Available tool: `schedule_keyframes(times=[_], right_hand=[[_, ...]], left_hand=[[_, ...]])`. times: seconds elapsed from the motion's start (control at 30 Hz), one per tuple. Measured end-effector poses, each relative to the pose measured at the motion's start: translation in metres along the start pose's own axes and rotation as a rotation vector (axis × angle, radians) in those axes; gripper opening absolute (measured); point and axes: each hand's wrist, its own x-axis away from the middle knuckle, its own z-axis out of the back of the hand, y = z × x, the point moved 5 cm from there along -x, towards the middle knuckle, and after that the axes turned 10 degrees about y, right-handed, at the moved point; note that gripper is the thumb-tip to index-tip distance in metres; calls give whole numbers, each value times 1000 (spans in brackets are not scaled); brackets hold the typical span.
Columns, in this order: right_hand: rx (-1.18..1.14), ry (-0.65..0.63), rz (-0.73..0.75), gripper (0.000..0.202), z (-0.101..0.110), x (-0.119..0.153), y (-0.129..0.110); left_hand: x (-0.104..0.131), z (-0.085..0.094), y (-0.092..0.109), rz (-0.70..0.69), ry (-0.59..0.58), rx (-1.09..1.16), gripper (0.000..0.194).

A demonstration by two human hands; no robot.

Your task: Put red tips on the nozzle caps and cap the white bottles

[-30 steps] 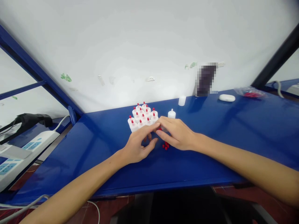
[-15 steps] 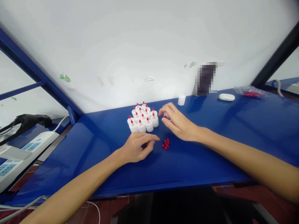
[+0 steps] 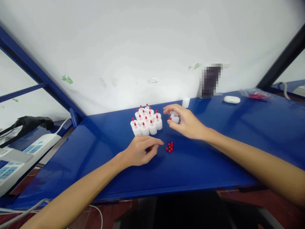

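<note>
My left hand (image 3: 144, 149) rests on the blue table, index finger stretched toward a small cluster of red caps (image 3: 169, 148), thumb tucked close beneath it. Nothing shows between those fingers. Behind it stand several white bottles (image 3: 144, 128) with red-tipped nozzles, upright in a tight group. To their right, my right hand (image 3: 187, 122) curves around a white bottle (image 3: 175, 119), thumb and index finger apart. A red tip shows beside the thumb. Whether the fingers press on the bottle is partly hidden.
A white cup-like piece (image 3: 186, 102) stands near the wall, left of a blurred dark object (image 3: 211, 81). Further right lie a white oval case (image 3: 232, 100) and a clear bag with red pieces (image 3: 257, 95). A power strip (image 3: 30, 152) sits at left.
My right hand has shifted slightly right and away, its thumb and index finger spreading wider, so more of the white bottle shows. The left hand stays put.
</note>
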Motion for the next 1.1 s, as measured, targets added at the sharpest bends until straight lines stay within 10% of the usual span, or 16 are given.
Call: schedule_keyframes(times=[0.3,1.1], right_hand=[[36,-198,-68,32,-6,6,9],[-135,-56,-88,23,-1,10,2]], left_hand=[[-1,0,0,-10,-1,13,20],[-1,0,0,-24,-3,31,19]])
